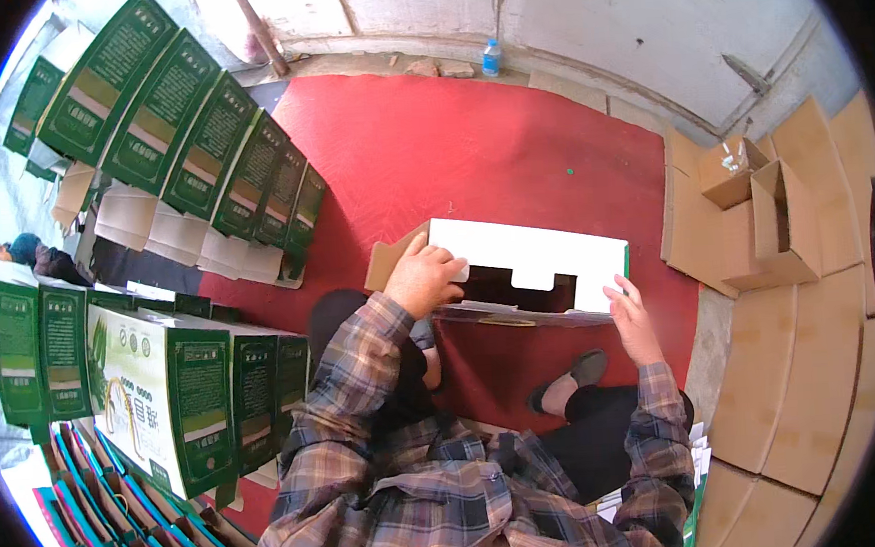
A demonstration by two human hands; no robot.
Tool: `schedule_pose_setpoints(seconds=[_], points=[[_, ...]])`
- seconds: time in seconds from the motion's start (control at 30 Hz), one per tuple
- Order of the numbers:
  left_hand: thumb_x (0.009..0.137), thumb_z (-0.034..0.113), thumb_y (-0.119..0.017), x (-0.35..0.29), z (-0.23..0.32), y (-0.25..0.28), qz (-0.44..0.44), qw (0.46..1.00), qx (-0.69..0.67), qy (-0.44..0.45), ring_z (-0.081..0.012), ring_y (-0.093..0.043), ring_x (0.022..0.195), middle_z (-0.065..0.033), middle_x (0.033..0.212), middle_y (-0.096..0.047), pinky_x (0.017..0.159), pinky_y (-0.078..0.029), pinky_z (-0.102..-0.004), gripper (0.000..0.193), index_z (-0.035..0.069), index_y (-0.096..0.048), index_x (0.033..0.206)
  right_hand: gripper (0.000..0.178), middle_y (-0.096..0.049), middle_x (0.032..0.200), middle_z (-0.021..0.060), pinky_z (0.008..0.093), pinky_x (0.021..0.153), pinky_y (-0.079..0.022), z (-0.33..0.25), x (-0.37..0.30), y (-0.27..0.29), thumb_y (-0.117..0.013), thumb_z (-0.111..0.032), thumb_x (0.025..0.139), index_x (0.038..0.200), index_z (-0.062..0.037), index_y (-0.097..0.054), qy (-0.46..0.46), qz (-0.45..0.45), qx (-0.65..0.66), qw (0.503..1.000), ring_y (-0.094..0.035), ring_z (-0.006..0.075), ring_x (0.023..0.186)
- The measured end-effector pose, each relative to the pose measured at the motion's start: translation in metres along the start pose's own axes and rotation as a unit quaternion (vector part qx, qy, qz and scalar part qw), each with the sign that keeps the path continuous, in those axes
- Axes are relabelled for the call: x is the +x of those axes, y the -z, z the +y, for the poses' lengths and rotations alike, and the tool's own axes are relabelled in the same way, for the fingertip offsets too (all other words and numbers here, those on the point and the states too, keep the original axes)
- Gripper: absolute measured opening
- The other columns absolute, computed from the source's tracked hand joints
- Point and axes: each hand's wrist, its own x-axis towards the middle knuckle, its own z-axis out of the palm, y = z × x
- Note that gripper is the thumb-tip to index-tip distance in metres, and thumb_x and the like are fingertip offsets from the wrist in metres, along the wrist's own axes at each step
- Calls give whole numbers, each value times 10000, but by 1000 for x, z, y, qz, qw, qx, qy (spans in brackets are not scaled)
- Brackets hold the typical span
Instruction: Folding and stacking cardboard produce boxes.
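In front of me, between my knees, is a cardboard gift box (546,247). Its white inner panel has a notched edge beside a dark opening, and a sliver of green shows at its right end. A brown flap (387,264) sticks out at its left. My left hand (426,278) is closed on the left end, with fingers bent over the white edge. My right hand (635,324) holds the right corner between thumb and fingers. The box's far side and underside are hidden.
Green printed boxes (190,153) stand in rows at left, near a white-and-green box (134,392) and several coloured folded bags (142,512). Brown cartons (754,364) line the right. A water bottle (490,58) stands by the far wall, beyond the red mat (470,141).
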Motion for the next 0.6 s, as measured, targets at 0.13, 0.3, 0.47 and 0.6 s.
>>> schedule_pose_setpoints(seconds=[0.13,0.3,0.47,0.6], points=[[701,194,-733,-1,22,26,249,966,11,-64,-275,-556,946,-53,932,-573,929,-429,-440,390,85,-614,1056,434,-337,1451,131,394,1086,-279,7,-2,0,-454,-361,978,1249,-42,-566,0,-11,-39,999,-308,290,1334],[770,193,-689,-40,41,32,491,855,-46,161,-283,-504,1025,-143,1074,-517,938,-400,-401,509,-5,-530,1211,434,-324,1466,129,394,1099,-255,14,3,-4,-430,-355,985,1265,-49,-556,0,-14,-39,999,-298,305,1340],[780,486,-641,-47,32,-9,278,890,-334,138,-325,-481,1133,-202,1246,-479,1006,-352,-404,872,-32,-307,1396,418,-328,1469,107,404,1102,-246,-1,3,0,-428,-340,986,1259,-55,-564,-9,-8,-61,998,-283,306,1347],[783,395,-672,-34,33,-28,151,960,-202,119,-343,-502,1081,-148,1158,-552,986,-342,-437,770,18,-361,1379,406,-339,1464,99,405,1096,-252,-1,0,-6,-429,-327,984,1244,-53,-575,-10,-4,-68,998,-305,300,1330]])
